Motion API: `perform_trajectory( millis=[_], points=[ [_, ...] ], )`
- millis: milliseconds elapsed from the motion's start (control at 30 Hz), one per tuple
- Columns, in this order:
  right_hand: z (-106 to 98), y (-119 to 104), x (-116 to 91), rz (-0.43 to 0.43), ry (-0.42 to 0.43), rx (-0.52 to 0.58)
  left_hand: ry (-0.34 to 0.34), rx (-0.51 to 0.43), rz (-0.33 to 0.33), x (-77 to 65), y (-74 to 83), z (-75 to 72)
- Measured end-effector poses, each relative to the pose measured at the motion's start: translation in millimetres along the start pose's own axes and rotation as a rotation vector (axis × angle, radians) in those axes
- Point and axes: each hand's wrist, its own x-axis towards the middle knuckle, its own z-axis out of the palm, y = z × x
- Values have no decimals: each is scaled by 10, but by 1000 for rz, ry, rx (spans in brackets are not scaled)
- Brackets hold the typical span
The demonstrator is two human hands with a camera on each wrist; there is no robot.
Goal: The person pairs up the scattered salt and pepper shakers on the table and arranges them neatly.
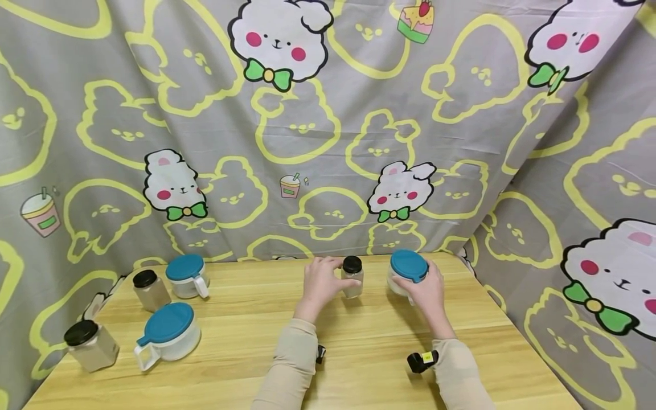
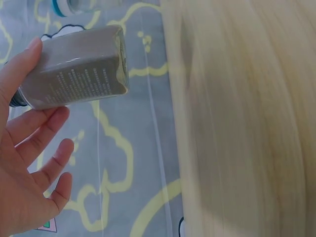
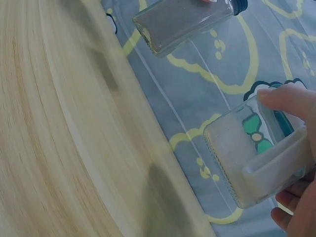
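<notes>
My left hand [image 1: 322, 283] pinches a square spice jar [image 1: 352, 283] with a black lid and greyish-brown contents between thumb and fingers. The left wrist view shows this jar [image 2: 81, 69] tilted on its side in the picture, with small print on one face and the lid partly out of frame. My right hand [image 1: 429, 289] grips a clear seasoning container [image 1: 408, 266] with a blue lid. Its white handle [image 3: 274, 158] shows in the right wrist view, where thumb and fingers go round the lid end. Both things appear raised off the table, side by side and apart.
At the table's left stand two more blue-lidded containers [image 1: 174, 333] with white handles and two black-lidded jars [image 1: 94, 347]. A patterned grey curtain [image 1: 328, 136] hangs behind the wooden table [image 1: 246, 319] and along its right side. Black camera mounts [image 1: 421, 361] sit at the wrists.
</notes>
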Motion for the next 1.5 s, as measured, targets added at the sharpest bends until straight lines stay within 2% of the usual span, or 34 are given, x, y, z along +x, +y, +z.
perform_trajectory(
  millis=[467, 1033, 1500],
  points=[
    [-139, 104, 24, 1, -7, -14, -5, -11, 26, 42, 128, 145],
    [-322, 208, 53, -6, 9, -2, -35, -41, 36, 94, 289, 241],
    [-488, 312, 82, 1, 17, -26, -25, -78, 37, 101, 434, 354]
  ],
)
